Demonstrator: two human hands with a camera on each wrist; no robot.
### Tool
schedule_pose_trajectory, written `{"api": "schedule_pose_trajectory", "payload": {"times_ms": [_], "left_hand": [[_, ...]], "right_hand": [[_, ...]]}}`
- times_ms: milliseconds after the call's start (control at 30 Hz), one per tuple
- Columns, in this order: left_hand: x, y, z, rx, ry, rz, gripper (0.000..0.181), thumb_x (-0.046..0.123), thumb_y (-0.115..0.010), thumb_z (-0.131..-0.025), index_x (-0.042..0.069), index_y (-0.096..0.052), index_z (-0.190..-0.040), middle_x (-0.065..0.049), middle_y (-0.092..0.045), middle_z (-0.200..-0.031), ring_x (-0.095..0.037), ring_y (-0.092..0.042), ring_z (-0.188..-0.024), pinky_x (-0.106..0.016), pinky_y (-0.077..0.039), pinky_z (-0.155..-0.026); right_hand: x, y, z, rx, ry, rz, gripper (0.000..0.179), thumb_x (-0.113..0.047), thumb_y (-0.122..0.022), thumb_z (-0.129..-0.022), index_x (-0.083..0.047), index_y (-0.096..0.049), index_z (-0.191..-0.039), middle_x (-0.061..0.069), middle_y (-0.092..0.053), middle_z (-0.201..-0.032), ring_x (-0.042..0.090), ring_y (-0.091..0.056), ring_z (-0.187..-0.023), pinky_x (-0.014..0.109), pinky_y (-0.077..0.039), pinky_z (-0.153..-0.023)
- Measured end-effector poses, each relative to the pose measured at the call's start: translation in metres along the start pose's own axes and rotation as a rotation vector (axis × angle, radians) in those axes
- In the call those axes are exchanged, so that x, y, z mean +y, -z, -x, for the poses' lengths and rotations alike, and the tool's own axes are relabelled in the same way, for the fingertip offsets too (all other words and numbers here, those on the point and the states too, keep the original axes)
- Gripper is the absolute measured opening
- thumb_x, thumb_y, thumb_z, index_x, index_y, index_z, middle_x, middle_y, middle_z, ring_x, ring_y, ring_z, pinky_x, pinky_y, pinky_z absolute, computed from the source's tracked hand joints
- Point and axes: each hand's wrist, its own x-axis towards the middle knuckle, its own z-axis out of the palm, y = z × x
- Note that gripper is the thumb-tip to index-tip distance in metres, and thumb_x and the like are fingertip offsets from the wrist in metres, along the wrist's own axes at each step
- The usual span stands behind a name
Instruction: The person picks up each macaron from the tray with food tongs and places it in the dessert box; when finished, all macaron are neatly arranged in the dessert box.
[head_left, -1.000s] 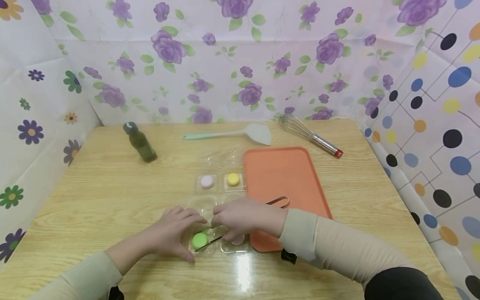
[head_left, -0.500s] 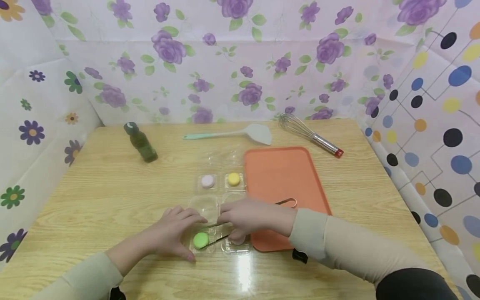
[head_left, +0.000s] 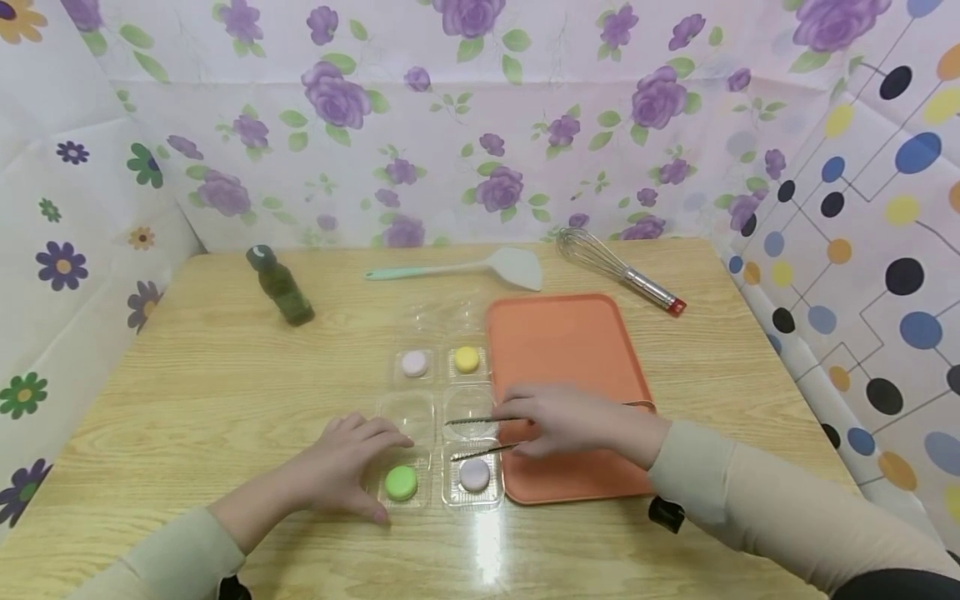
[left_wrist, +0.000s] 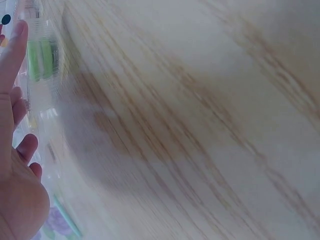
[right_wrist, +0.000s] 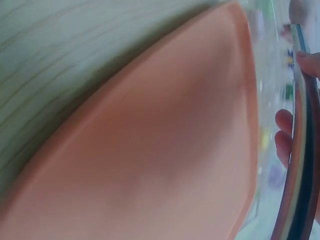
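Note:
In the head view my right hand (head_left: 558,419) grips metal tongs (head_left: 480,451) over the left edge of the orange tray (head_left: 577,350). Their tips are spread apart with nothing between them, above a clear plastic box holding a pale purple macaron (head_left: 474,476). My left hand (head_left: 341,468) has its fingers spread at the left side of another clear box (head_left: 420,492), where a green macaron (head_left: 401,482) sits. The left wrist view shows this green macaron (left_wrist: 41,59) edge-on through the plastic. Two more boxes behind hold a pink macaron (head_left: 414,363) and a yellow macaron (head_left: 467,359); their lids stand open.
At the back of the wooden table (head_left: 225,400) lie a spatula (head_left: 480,267) with a mint handle and a whisk (head_left: 622,271). A dark green bottle (head_left: 281,286) is at the back left. Patterned cloth (head_left: 480,125) surrounds the table.
My right hand has moved right with the tongs, away from the green macaron, which stays in its box. The pale purple macaron has come into full view. My left hand stays in place.

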Motion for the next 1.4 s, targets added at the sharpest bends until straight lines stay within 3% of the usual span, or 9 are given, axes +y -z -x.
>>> {"api": "schedule_pose_trajectory", "payload": {"times_ms": [133, 333, 600, 800, 933, 1100, 1400], "left_hand": [[0.001, 0.001, 0.000, -0.004, 0.003, -0.006, 0.088, 0.067, -0.073, -0.055, 0.021, -0.053, -0.128, 0.009, -0.050, -0.123, -0.011, -0.039, -0.098, -0.036, -0.032, -0.083], [0.001, 0.002, 0.000, -0.004, -0.002, -0.008, 0.088, 0.067, -0.073, -0.056, 0.020, -0.054, -0.127, 0.008, -0.050, -0.121, -0.012, -0.040, -0.101, -0.039, -0.034, -0.087], [0.003, 0.004, -0.002, 0.002, -0.006, -0.026, 0.089, 0.066, -0.075, -0.055, 0.019, -0.054, -0.127, 0.005, -0.051, -0.123, -0.014, -0.041, -0.103, -0.041, -0.034, -0.088], [0.004, 0.010, -0.009, 0.014, 0.004, -0.028, 0.095, 0.063, -0.079, -0.053, 0.016, -0.051, -0.131, -0.004, -0.050, -0.129, -0.019, -0.041, -0.109, -0.043, -0.033, -0.089], [0.003, 0.014, -0.015, 0.012, 0.000, -0.027, 0.097, 0.060, -0.080, -0.053, 0.014, -0.049, -0.133, -0.005, -0.049, -0.131, -0.021, -0.041, -0.111, -0.046, -0.032, -0.093], [0.000, 0.017, -0.023, 0.010, 0.006, -0.027, 0.097, 0.060, -0.080, -0.053, 0.015, -0.049, -0.134, -0.004, -0.048, -0.134, -0.023, -0.040, -0.113, -0.048, -0.029, -0.096], [-0.003, 0.022, -0.035, -0.004, 0.041, -0.032, 0.096, 0.059, -0.079, -0.056, 0.016, -0.047, -0.136, -0.006, -0.048, -0.135, -0.026, -0.041, -0.116, -0.050, -0.031, -0.097]], "right_hand": [[0.015, 0.005, 0.018, 0.050, -0.101, -0.027, 0.046, -0.027, -0.070, -0.082, -0.014, -0.060, -0.125, -0.002, -0.055, -0.115, 0.013, -0.056, -0.085, 0.026, -0.047, -0.069], [0.042, 0.008, 0.046, 0.172, -0.187, 0.036, 0.044, -0.028, -0.073, -0.081, -0.014, -0.063, -0.120, -0.003, -0.057, -0.109, 0.010, -0.057, -0.076, 0.022, -0.044, -0.058], [0.073, 0.009, 0.080, 0.279, -0.331, 0.081, 0.043, -0.028, -0.075, -0.078, -0.014, -0.065, -0.117, 0.000, -0.060, -0.104, 0.011, -0.054, -0.070, 0.025, -0.044, -0.056], [0.095, 0.010, 0.104, 0.311, -0.497, 0.070, 0.043, -0.026, -0.074, -0.080, -0.012, -0.064, -0.119, 0.006, -0.059, -0.106, 0.015, -0.054, -0.073, 0.033, -0.046, -0.061], [0.107, 0.010, 0.119, 0.330, -0.599, 0.046, 0.046, -0.026, -0.073, -0.081, -0.010, -0.062, -0.122, 0.012, -0.058, -0.111, 0.021, -0.060, -0.082, 0.041, -0.050, -0.068], [0.118, 0.011, 0.136, 0.337, -0.710, 0.031, 0.050, -0.032, -0.069, -0.084, -0.008, -0.059, -0.126, 0.017, -0.057, -0.117, 0.031, -0.058, -0.095, 0.052, -0.046, -0.079], [0.138, 0.006, 0.163, 0.330, -0.818, 0.037, 0.054, -0.037, -0.067, -0.085, -0.004, -0.057, -0.126, 0.021, -0.055, -0.120, 0.040, -0.054, -0.104, 0.057, -0.043, -0.080]]}}
